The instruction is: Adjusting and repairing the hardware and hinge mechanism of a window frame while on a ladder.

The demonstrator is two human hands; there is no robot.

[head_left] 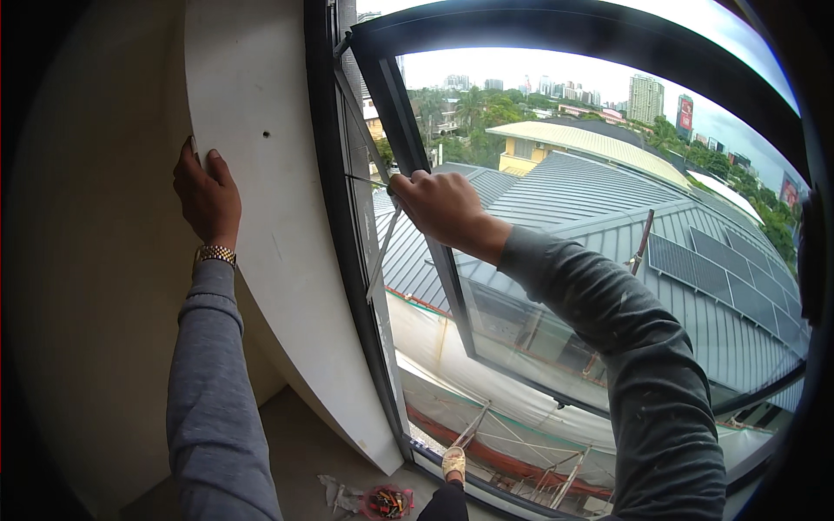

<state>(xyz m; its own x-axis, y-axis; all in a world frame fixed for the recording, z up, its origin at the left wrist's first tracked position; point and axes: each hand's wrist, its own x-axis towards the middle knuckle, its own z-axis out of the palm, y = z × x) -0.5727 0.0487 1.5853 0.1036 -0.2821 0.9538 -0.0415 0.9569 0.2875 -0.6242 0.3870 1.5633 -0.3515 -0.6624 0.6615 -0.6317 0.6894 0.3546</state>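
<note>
My left hand (pixel 207 193) rests flat against the edge of the pale wall reveal (pixel 261 174) beside the window, fingers together, holding nothing. A gold watch (pixel 215 253) sits on that wrist. My right hand (pixel 439 207) is closed around the dark frame of the open window sash (pixel 408 130), which swings outward. A thin metal stay arm (pixel 382 252) hangs between the fixed frame (pixel 343 260) and the sash, just left of my right hand.
My foot in a sandal (pixel 453 460) stands on the window sill. A small red item with tools (pixel 387 502) lies on the floor below. Outside are grey metal roofs, solar panels (pixel 721 278), scaffolding and a distant skyline.
</note>
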